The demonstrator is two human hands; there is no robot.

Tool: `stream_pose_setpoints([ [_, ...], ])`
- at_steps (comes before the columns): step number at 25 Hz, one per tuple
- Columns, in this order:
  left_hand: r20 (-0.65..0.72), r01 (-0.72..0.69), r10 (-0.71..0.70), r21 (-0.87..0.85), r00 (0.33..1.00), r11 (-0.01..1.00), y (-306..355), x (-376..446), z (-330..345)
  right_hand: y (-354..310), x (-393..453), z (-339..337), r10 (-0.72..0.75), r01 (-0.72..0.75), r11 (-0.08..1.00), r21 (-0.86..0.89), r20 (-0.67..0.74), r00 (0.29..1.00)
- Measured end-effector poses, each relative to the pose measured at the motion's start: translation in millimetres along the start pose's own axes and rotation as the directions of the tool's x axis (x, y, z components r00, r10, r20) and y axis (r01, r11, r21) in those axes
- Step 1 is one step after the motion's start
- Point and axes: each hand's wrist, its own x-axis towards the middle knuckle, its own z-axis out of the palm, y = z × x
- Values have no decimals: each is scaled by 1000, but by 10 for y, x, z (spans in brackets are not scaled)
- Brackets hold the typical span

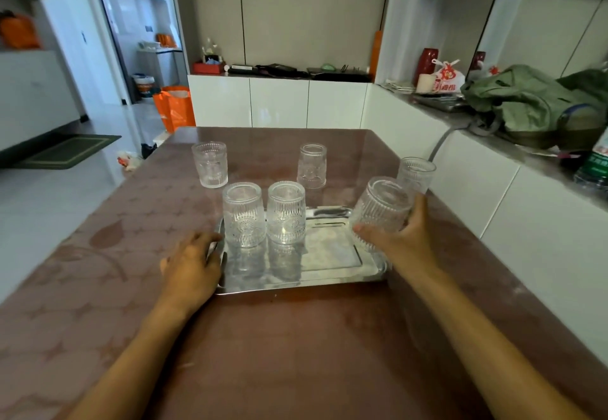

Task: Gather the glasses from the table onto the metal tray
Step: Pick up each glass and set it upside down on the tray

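Observation:
A shiny metal tray lies on the brown table in front of me. Two ribbed clear glasses stand upside down on its left part: one at the left, one beside it. My right hand grips a third glass, tilted, above the tray's right end. My left hand rests on the tray's left edge, fingers curled over the rim. Three more glasses stand on the table beyond the tray: far left, middle, right.
A white counter runs along the right with a green bag, a red vase and a plastic bag. White cabinets stand behind the table. An orange bag sits on the floor at the left.

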Motion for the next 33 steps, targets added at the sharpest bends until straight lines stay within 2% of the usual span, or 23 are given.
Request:
stream_pose_setpoints([
  [3,-3,-4,4,-7,1000,1000,14,-3,4,-61,298,441,-50,56,994,-97,61,997],
  [7,3,-15,15,-14,1000,1000,4,17,9,104,518,726,26,-9,990,-143,120,992],
  [10,2,-26,26,-17,1000,1000,-2,23,32,197,537,817,30,-12,992,-128,138,990],
  [16,15,-11,11,-19,1000,1000,-19,31,44,248,550,790,37,17,973,-229,228,973],
  [19,20,-17,17,-3,1000,1000,5,22,42,253,541,781,45,10,975,-221,242,969],
  [22,19,-12,11,12,1000,1000,-8,10,27,287,511,682,97,-52,990,-134,361,928],
  [24,17,-7,7,23,1000,1000,-2,15,22,335,569,480,73,-52,997,-60,420,904],
  [26,16,-7,7,27,1000,1000,15,25,31,368,726,241,26,-11,999,-50,328,944],
  [28,15,-9,8,21,1000,1000,27,33,39,355,936,14,-29,42,976,-212,68,997],
  [29,12,-10,10,18,1000,1000,19,31,37,360,1044,-77,-80,60,935,-349,-44,996],
  [30,7,-15,15,15,1000,1000,17,26,34,384,1153,-158,-138,74,863,-499,-91,986],
  [31,1,-21,21,13,1000,1000,15,20,29,417,1261,-214,-161,74,762,-643,-77,984],
  [33,-5,-29,29,4,1000,1000,23,5,23,490,1445,-276,-65,39,556,-830,4,998],
])
